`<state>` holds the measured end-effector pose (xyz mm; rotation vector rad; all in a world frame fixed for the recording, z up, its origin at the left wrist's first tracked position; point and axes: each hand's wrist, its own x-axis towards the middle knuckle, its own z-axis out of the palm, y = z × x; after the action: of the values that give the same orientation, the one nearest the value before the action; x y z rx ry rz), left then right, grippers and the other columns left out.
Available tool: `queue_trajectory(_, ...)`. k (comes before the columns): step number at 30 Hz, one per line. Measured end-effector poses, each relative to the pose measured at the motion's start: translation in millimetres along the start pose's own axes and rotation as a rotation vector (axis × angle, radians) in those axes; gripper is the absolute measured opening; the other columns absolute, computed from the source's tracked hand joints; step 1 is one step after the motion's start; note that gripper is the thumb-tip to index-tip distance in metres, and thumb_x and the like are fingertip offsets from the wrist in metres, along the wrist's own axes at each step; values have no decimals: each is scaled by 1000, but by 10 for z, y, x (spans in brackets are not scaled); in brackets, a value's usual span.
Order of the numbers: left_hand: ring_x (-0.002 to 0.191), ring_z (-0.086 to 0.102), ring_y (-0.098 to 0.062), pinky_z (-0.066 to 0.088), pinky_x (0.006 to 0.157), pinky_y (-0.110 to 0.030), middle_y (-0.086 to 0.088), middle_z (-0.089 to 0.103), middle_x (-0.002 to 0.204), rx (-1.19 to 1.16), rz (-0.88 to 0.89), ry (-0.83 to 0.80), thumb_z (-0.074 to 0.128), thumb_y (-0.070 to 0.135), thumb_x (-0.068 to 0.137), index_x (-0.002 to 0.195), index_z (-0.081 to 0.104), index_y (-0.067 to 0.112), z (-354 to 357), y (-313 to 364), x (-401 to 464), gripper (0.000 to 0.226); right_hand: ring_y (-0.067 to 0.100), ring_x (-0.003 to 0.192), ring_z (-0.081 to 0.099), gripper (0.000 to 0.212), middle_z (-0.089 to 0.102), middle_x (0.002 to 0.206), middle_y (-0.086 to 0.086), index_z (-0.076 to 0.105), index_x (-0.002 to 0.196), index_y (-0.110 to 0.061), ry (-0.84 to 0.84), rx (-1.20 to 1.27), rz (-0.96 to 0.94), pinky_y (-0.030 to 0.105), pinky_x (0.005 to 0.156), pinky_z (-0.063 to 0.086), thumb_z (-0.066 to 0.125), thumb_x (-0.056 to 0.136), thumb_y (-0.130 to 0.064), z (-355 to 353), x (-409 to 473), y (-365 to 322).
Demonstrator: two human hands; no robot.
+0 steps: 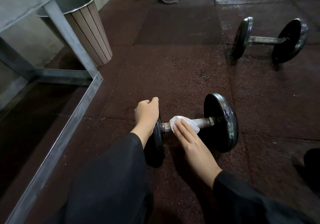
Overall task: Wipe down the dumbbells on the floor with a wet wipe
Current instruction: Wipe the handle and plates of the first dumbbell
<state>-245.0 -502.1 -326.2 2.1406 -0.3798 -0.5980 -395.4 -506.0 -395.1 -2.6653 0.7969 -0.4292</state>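
I was down low on the dark rubber floor (173, 71), and I was in the middle of cleaning the near dumbbell (220, 121). It lay on the floor right in front of me. My right hand (190, 137) had its fingers straight and close together, and they pressed the white wet wipe (183, 122) flat on the metal bar between the two black round weights. The wipe was wrapped partly over the bar. My left hand (147, 111) rested on top of the left weight with its fingers curled over the rim, and I think it was there to stop the dumbbell from rolling.

I think I was on the bar-wiping step, and the job was not close to done. The far dumbbell (270, 39) sat well apart, up and to my right, and nothing was touching it.

For the next move, I would need to slide the wipe along the bar to each end, then rub the round weights too. I would need to keep my left hand firm so the dumbbell stayed put.
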Motion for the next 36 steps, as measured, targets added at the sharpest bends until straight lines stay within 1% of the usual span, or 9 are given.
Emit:
queue_trajectory(4, 59, 40, -14, 34, 60, -32, 3, 46, 63, -13, 3, -10, 48, 33, 90, 79, 57, 13, 0, 8, -8, 24, 23, 132, 25, 55, 52, 134, 19, 54, 125, 7, -6, -2, -66, 21, 112, -12, 28, 76, -1, 47, 40, -72)
queue_trajectory(8, 60, 40, -15, 33, 64, -32, 3, 44, 62, -8, -4, -16, 48, 32, 90, 73, 53, 13, -12, 10, -13, 26, 23, 144, 2, 54, 47, 139, 15, 49, 130, 5, 9, -167, -156, 36, 115, 2, 31, 79, 0, 176, -85, 46)
queue_trajectory(11, 62, 39, -15, 31, 64, -31, 3, 44, 64, -11, -1, -13, 48, 33, 91, 65, 47, 12, -6, -4, -17, 33, 17, 145, -6, 56, 43, 142, 15, 44, 133, 4, 65, -108, -72, 32, 116, 6, 32, 79, 3, 177, -219, 200)
queue_trajectory(18, 53, 31, -16, 25, 52, -34, 2, 33, 56, 15, 26, 12, 48, 30, 90, 55, 29, 14, 2, 10, -18, 42, 23, 131, 27, 56, 50, 134, 22, 52, 126, 9, 121, 11, 38, 11, 113, -7, 33, 73, 8, 65, -36, 76)
queue_trajectory(22, 52, 29, -16, 23, 51, -33, 1, 31, 55, 26, 24, 17, 48, 30, 90, 54, 24, 16, -4, 19, -26, 46, 26, 129, 43, 50, 57, 130, 15, 59, 121, 5, 86, -109, 21, 22, 111, 21, 33, 79, -3, 16, -97, 59)
queue_trajectory(25, 52, 29, -16, 24, 51, -33, 1, 30, 55, 22, 30, 23, 49, 29, 90, 53, 23, 16, -3, 15, -32, 47, 32, 119, 54, 50, 61, 123, 19, 61, 117, 7, 139, -141, 109, 24, 109, 28, 32, 77, -3, -67, -60, 133)
queue_trajectory(31, 52, 31, -16, 27, 52, -33, 0, 33, 55, 33, 28, 27, 49, 30, 89, 52, 26, 16, 2, 17, -21, 47, 30, 90, 70, 46, 70, 93, 14, 69, 95, 5, 129, -230, 189, 31, 78, 55, 31, 70, -6, -184, 169, 7)
queue_trajectory(33, 52, 31, -16, 26, 52, -33, 1, 33, 55, 34, 30, 28, 49, 30, 90, 52, 25, 16, 4, 10, -21, 47, 30, 81, 67, 45, 67, 84, 15, 69, 90, 6, 51, -307, 236, 32, 67, 58, 29, 71, -3, -215, 119, -28)
queue_trajectory(36, 52, 30, -16, 25, 52, -32, 0, 32, 55, 29, 33, 35, 49, 30, 90, 53, 24, 16, 1, 5, -21, 47, 32, 77, 64, 48, 64, 79, 20, 69, 85, 9, -48, -459, 319, 35, 71, 56, 23, 73, -1, -243, 162, -64)
